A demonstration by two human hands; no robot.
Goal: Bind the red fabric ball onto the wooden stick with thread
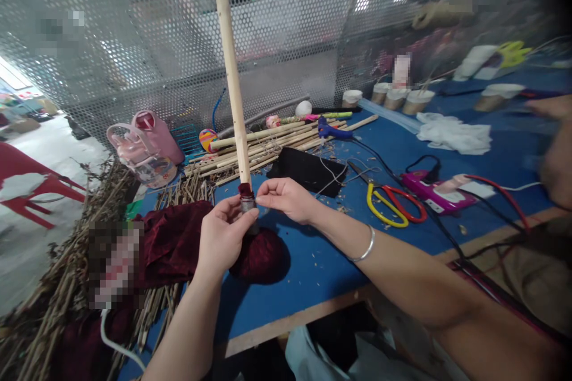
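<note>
A pale wooden stick (232, 83) stands nearly upright, with a dark red velvet ball (261, 259) at its lower end. Grey binding (247, 203) wraps the neck just above the ball, and a bit of red cloth sticks out over it. My left hand (223, 235) is closed around this bound neck. Beside it, my right hand (288, 197) has thumb and fingers pinched together; whatever lies between them is too small to make out. Dark red velvet cloth (174, 241) lies left of my left hand.
Scissors (388, 205) with yellow and red handles, a black cloth (308, 169), a blue glue gun (333, 130) and several sticks (277, 140) lie on the blue table (313, 274). A purple power strip (440, 193) with cables is at right. Dry stalks (58, 268) are piled left.
</note>
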